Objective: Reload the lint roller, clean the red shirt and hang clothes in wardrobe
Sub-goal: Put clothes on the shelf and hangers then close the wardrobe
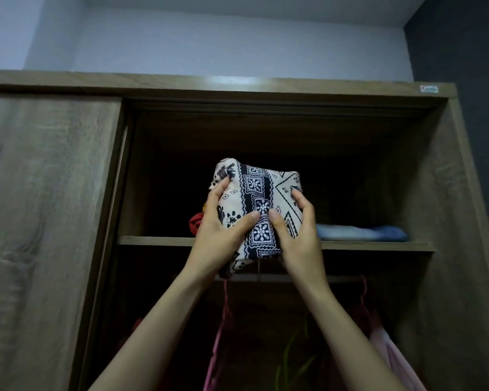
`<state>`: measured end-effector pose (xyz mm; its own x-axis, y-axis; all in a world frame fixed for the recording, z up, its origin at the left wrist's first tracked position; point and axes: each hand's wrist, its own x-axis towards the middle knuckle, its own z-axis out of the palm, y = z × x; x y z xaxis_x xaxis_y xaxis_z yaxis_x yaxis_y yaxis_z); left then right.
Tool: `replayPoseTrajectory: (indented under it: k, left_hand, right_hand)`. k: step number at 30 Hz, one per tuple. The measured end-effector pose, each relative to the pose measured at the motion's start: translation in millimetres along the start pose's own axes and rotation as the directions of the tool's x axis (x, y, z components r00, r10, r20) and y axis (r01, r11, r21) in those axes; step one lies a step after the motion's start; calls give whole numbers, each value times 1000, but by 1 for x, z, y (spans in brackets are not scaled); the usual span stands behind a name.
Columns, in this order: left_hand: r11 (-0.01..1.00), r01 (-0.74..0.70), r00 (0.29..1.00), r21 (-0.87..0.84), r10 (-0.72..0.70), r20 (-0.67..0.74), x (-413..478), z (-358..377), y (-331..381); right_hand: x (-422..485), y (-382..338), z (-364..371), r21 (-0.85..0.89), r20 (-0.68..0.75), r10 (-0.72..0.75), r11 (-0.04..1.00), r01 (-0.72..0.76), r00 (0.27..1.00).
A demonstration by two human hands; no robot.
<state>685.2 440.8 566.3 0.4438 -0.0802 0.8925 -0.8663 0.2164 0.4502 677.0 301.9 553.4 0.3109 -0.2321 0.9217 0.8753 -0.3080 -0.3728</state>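
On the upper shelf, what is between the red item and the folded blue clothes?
In the head view, the folded patterned cloth, held by left hand and right hand, fills that stretch between red item and blue clothes.

wardrobe shelf (158, 240), folded blue garment (362, 232), red cloth (195, 222)

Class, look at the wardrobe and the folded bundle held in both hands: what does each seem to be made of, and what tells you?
Wardrobe: probably wood-effect board, matt; printed-looking grain, flat square edges.
Bundle: woven fabric, likely cotton, matt; soft folds, dark print on cream.
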Motion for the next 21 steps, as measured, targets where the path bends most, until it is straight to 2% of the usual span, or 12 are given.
replayPoseTrajectory:
  k: [4,11,14,18,21]
  left_hand:
    - [995,-66,993,-79,74,94,6,24,0]
    - [982,-182,958,-39,186,219,51,100,-12]
    - [981,-194,957,12,186,221,75,132,-24]
    - [992,-107,974,59,93,206,98,167,-39]
    - [966,-6,954,260,-72,292,113,175,-63]
  right_hand:
    - [7,-4,-26,-24,-51,-129,992,128,990]
    - [52,6,-107,-265,-80,-246,940,217,966]
    - [75,16,-135,-358,-69,-198,920,161,978]
    - [105,29,-165,-505,-16,-141,856,114,990]
    - [118,47,-181,-681,110,105,732,-2,988]
